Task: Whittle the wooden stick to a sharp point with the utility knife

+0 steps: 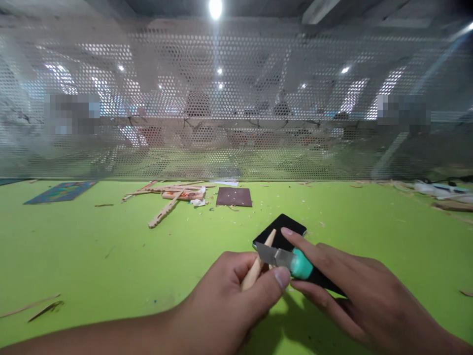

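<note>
Down at the left of your green worktop (121,276), two thin wood slivers (46,311) lie near the edge of view. Farther back, a blue patterned sheet (61,192) lies flat. Next comes a loose heap of pale sticks (162,189), with one notched stick (164,212) slanting toward you, and a crumpled white scrap (198,198) beside it. Right of that is a brown square sheet (234,196) dotted with pale specks.

Your left hand (236,291) has its fingers closed round a wooden stick (254,270), near the middle and toward you. The stick is pale, bare and smooth-looking, tapering to a narrow, blunt tip that tilts up and away to the right; its lower end is hidden in your grip. The grey blade (266,253) of your knife (302,265) lies across the stick below that tip, and your left thumb is close under the blade; you cannot tell from here whether it touches. Behind the stick tip, a black phone (281,241) lies on the worktop.

Your right hand (358,286) has the knife's teal and black handle between index finger and thumb, the fingers parted by its thickness, with the index stretched forward over the phone. At the far right edge, whitish wrapping (436,189) lies behind a brown wood piece (454,205).
</note>
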`<state>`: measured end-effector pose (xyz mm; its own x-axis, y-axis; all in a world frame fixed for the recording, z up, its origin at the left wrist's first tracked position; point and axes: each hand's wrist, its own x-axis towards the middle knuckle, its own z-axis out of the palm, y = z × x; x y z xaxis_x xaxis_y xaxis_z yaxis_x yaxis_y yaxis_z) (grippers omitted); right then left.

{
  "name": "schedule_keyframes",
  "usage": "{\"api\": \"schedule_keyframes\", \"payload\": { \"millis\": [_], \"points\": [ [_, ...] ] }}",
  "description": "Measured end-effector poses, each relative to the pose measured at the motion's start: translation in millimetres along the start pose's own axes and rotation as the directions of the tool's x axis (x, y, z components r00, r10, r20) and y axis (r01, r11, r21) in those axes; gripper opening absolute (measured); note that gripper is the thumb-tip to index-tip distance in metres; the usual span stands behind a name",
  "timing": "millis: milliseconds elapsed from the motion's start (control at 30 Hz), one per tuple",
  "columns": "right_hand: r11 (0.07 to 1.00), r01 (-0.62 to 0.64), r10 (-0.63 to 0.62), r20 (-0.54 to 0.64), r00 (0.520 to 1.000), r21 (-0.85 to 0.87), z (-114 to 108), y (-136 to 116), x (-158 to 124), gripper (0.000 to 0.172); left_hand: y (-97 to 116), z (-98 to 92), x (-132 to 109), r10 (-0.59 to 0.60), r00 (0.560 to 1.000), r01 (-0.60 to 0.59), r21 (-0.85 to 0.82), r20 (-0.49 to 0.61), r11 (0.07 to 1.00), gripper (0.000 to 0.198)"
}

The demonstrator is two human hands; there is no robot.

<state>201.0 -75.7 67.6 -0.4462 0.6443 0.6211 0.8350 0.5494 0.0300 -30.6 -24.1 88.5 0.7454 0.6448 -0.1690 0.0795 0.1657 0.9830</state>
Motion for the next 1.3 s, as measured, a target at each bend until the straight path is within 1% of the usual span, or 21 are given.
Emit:
{"api": "schedule_keyframes", "payload": {
  "millis": [133, 267, 367, 500, 633, 733, 833, 933, 1000, 1167, 1300],
  "points": [
    [0.997, -0.059, 0.059, -0.016, 0.998, -0.040, -0.8, -1.4, -0.5, 0.056, -1.9, 2.2, 1.2, 0.003, 1.000, -0.003, -0.050, -0.014, 0.999, 0.051],
    [0.988, -0.119, 0.113, -0.069, 0.991, -0.097, -3.2, 2.2, 0.8, 0.052, -2.7, 3.9, 2.4, -0.002, 1.000, -0.001, -0.111, -0.031, 0.994, 0.054],
    [0.990, -0.103, 0.096, -0.075, 0.993, -0.092, -2.6, 5.4, 1.6, 0.052, -3.1, 3.8, 2.6, 0.006, 0.999, -0.009, -0.106, -0.034, 0.994, 0.054],
    [0.999, -0.041, 0.040, -0.026, 0.999, -0.031, 0.4, 6.6, 1.3, 0.051, -4.1, 2.1, 2.4, 0.024, 1.000, -0.025, -0.088, -0.010, 0.996, 0.050],
    [1.000, 0.000, 0.000, -0.011, 1.000, 0.017, 3.0, 4.9, -0.2, 0.051, -4.4, -0.6, 2.4, 0.008, 1.000, -0.007, -0.074, 0.006, 0.997, 0.046],
    [1.000, -0.007, 0.008, -0.018, 1.000, 0.004, 3.0, 2.4, -1.2, 0.054, -3.6, -0.6, 2.7, 0.004, 1.000, -0.003, -0.084, 0.005, 0.996, 0.046],
    [0.998, -0.053, 0.052, -0.022, 0.998, -0.024, 0.5, -0.5, -0.7, 0.055, -2.4, 1.8, 3.0, 0.013, 1.000, -0.015, -0.095, -0.018, 0.995, 0.050],
    [0.988, -0.122, 0.116, -0.071, 0.991, -0.092, -3.3, -1.6, 1.4, 0.053, -2.0, 4.0, 2.9, 0.016, 1.000, -0.018, -0.115, -0.019, 0.993, 0.055],
    [0.982, -0.138, 0.126, -0.105, 0.987, -0.125, -4.4, -0.6, 2.8, 0.051, -2.4, 4.4, 3.1, 0.017, 1.000, -0.019, -0.115, -0.022, 0.993, 0.055],
    [0.988, -0.133, 0.124, -0.120, 0.985, -0.073, -0.2, 3.8, 2.8, 0.048, -4.2, 3.9, 3.9, 0.021, 1.000, -0.023, -0.160, -0.014, 0.987, 0.057],
    [0.991, -0.128, 0.125, -0.111, 0.986, -0.023, 3.2, 5.2, 1.2, 0.048, -6.2, 2.9, 2.7, 0.014, 1.000, -0.018, -0.147, -0.028, 0.989, 0.057]
  ]
}}
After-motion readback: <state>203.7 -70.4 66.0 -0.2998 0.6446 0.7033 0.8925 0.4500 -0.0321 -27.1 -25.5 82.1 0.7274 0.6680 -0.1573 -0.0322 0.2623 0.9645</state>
